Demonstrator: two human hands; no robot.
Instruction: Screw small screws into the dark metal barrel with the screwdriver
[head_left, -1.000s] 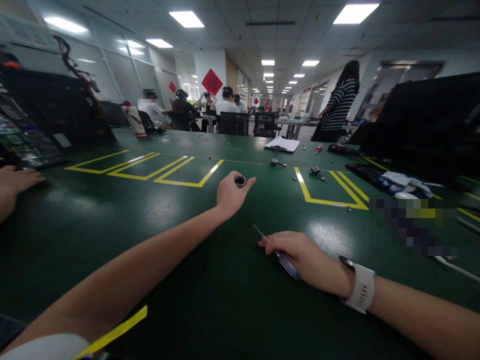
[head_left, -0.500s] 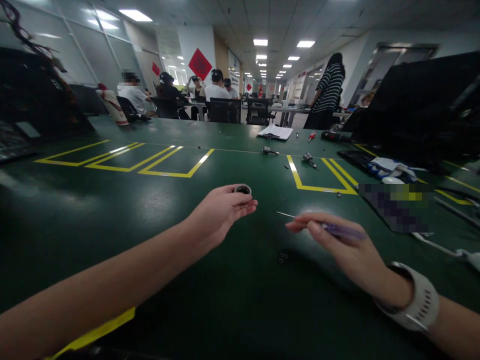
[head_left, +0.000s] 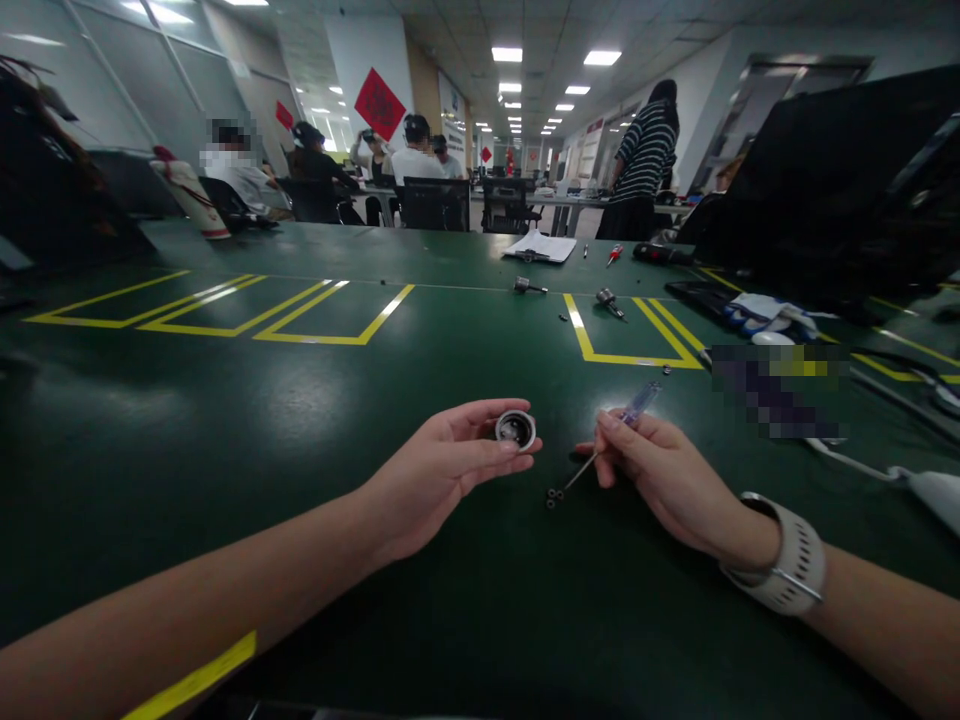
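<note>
Between the thumb and fingers of my left hand (head_left: 457, 455) is a round metal housing (head_left: 527, 420), its hollow side tipped towards me with small dark parts visible inside. My right hand (head_left: 664, 465) is closed around a screwdriver (head_left: 640, 402) with a clear purple handle. Its thin shaft slants down to the left, the tip at a cluster of small dark rings (head_left: 553, 496) on the green table (head_left: 405, 630). Whether the tip touches a ring I cannot tell.
Farther back lie two small metal parts with shafts, one left (head_left: 529, 286) and one right (head_left: 611, 303). A clipboard with paper (head_left: 544, 246), a red screwdriver (head_left: 615, 254) and gloves (head_left: 772, 315) are beyond. Dark monitors flank the table; people sit and stand behind it.
My right hand has turned the screwdriver from nearly level to pointing down at the rings. My left hand has tilted the housing so that its inside faces me.
</note>
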